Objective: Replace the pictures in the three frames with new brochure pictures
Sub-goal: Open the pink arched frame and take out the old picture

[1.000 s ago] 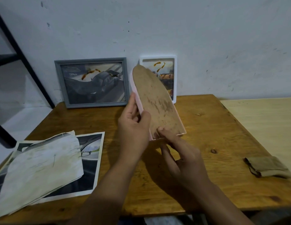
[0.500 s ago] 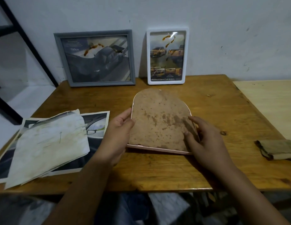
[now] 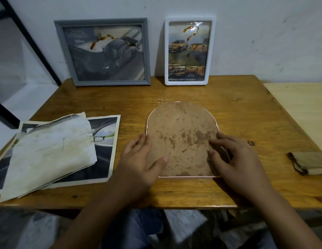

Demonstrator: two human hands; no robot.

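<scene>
While the grey rectangular frame (image 3: 102, 52) and white rounded frame (image 3: 190, 51) at the wall hold stained truck brochure pictures, the pink arch-topped frame (image 3: 181, 139) lies face-down mid wooden bench (image 3: 246, 114), blotchy brown backing up. Left hand (image 3: 138, 159) and right hand (image 3: 234, 159) rest on its lower corners, grip slack, fingers loosely extended.

Two bare forearms, no sleeves visible up to the lower edge of the view. Left hand (image 3: 138, 166) and right hand (image 3: 234, 164) without rings, watch or gloves. Short nails on the fingers (image 3: 213, 152). Below, blurred blue trousers (image 3: 137, 229), probably jeans.
</scene>
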